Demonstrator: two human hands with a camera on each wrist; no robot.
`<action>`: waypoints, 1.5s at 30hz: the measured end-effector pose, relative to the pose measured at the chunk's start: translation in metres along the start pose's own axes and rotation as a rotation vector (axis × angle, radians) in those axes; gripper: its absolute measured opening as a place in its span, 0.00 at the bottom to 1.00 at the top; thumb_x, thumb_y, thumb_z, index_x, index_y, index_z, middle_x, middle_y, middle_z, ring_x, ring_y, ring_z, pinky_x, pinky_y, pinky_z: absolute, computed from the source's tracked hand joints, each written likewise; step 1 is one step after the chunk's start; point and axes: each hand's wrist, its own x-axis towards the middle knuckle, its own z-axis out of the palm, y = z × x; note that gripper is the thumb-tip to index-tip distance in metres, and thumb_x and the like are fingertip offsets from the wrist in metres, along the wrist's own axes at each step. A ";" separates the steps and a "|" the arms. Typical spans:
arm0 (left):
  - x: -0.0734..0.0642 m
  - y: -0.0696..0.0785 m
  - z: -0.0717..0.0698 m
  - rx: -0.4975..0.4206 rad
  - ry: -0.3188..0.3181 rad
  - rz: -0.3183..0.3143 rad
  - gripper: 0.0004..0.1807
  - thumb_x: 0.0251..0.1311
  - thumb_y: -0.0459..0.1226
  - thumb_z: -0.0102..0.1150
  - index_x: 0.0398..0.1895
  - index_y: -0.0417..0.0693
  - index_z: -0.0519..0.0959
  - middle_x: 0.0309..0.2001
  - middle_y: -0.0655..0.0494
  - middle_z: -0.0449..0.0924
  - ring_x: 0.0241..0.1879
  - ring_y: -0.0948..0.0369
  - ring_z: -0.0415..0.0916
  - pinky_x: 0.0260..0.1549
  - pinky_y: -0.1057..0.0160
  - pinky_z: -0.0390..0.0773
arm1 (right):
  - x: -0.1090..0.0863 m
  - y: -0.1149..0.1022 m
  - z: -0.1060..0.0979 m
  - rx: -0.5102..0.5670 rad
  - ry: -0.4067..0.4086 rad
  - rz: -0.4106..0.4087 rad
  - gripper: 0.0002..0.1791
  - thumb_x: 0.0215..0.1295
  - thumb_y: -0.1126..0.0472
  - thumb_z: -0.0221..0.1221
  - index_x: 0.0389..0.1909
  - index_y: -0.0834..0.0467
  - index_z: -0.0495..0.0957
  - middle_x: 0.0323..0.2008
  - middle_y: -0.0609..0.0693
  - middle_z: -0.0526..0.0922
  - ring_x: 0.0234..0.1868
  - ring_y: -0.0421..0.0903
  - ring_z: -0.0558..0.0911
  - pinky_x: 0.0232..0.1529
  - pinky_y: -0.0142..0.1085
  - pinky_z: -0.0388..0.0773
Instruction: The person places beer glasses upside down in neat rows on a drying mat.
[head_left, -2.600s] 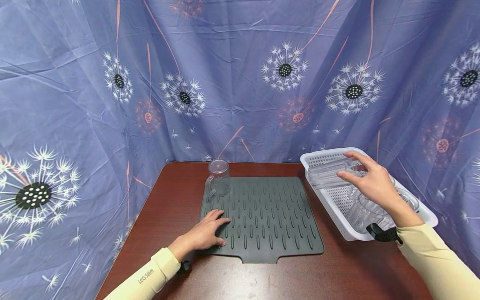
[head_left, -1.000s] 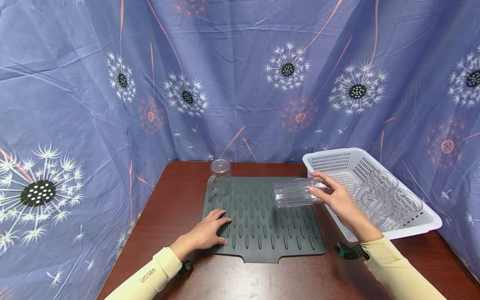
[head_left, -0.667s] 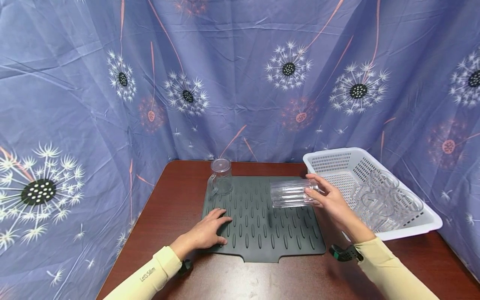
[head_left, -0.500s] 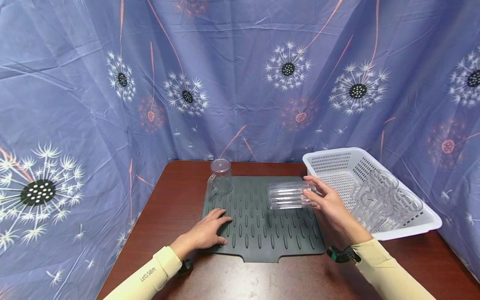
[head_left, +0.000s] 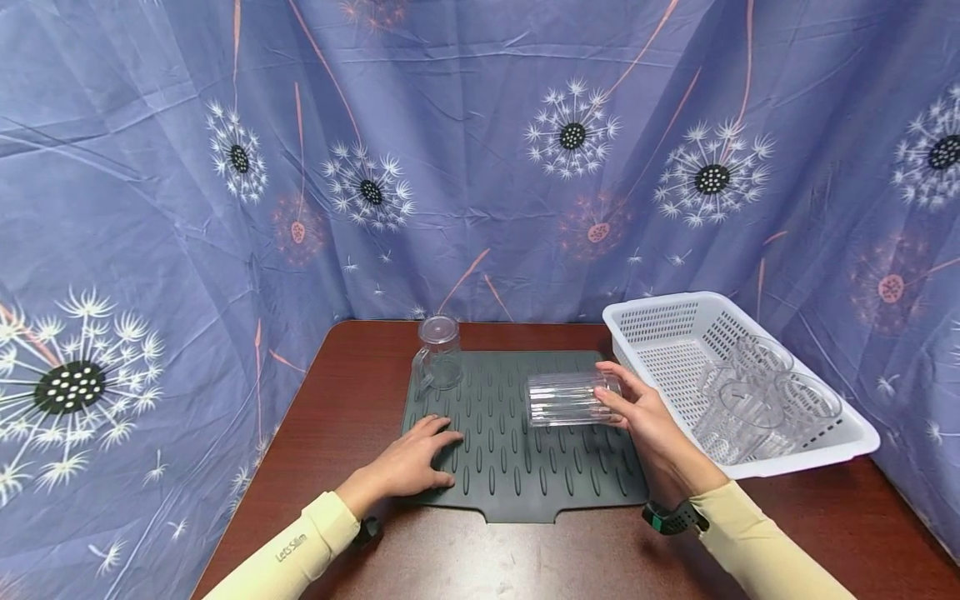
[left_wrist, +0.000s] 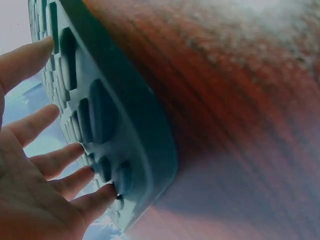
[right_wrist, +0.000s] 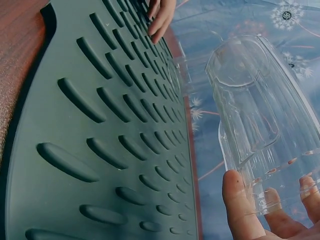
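My right hand [head_left: 648, 421] holds a clear ribbed mug [head_left: 564, 400] sideways above the right part of a dark grey drying mat [head_left: 517, 504]. In the right wrist view, thumb and fingers grip the mug [right_wrist: 265, 110] near one end, and a handle-like loop shows along its side. Spread out and relaxed, my left hand [head_left: 408, 462] rests at the mat's front left edge; its fingertips touch the ridged surface in the left wrist view. Another clear mug [head_left: 440, 358] stands upside down at the mat's back left corner, handle toward the left.
A white perforated basket [head_left: 660, 321] stands on the right side of the brown table [head_left: 345, 392]. Several clear glass vessels [head_left: 750, 408] sit together in its front right half. A blue dandelion-print curtain [head_left: 465, 167] hangs close behind the table.
The right hand has lifted the mug out of the basket and carried it left over the mat, lately lowering it a little toward me. The left hand has stayed in place.
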 end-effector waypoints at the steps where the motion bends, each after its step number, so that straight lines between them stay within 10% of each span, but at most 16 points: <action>1: 0.000 0.000 -0.001 -0.009 0.000 -0.003 0.35 0.60 0.48 0.70 0.70 0.52 0.72 0.75 0.42 0.61 0.76 0.42 0.53 0.63 0.37 0.68 | 0.000 0.001 0.001 -0.001 -0.008 -0.002 0.28 0.74 0.54 0.58 0.71 0.49 0.65 0.77 0.57 0.53 0.52 0.33 0.76 0.44 0.37 0.81; 27: 0.019 0.024 -0.005 -0.115 0.157 -0.025 0.28 0.64 0.45 0.64 0.67 0.48 0.75 0.69 0.45 0.71 0.69 0.46 0.68 0.65 0.42 0.68 | 0.002 0.010 0.020 -0.036 -0.067 0.049 0.32 0.74 0.50 0.58 0.74 0.51 0.61 0.76 0.56 0.55 0.58 0.43 0.75 0.52 0.49 0.75; 37: 0.029 0.038 -0.004 -0.344 0.289 -0.006 0.28 0.66 0.44 0.64 0.69 0.51 0.73 0.66 0.49 0.76 0.64 0.49 0.75 0.60 0.46 0.74 | 0.003 0.011 0.025 -0.010 -0.092 0.041 0.31 0.74 0.51 0.58 0.74 0.50 0.61 0.76 0.55 0.55 0.61 0.47 0.73 0.53 0.49 0.75; 45: 0.036 0.048 -0.004 -0.573 0.279 -0.024 0.37 0.64 0.47 0.66 0.74 0.53 0.65 0.68 0.47 0.72 0.64 0.46 0.75 0.57 0.49 0.78 | 0.003 0.010 0.031 -0.015 -0.097 0.059 0.32 0.73 0.49 0.59 0.74 0.49 0.62 0.77 0.54 0.55 0.66 0.55 0.70 0.56 0.53 0.75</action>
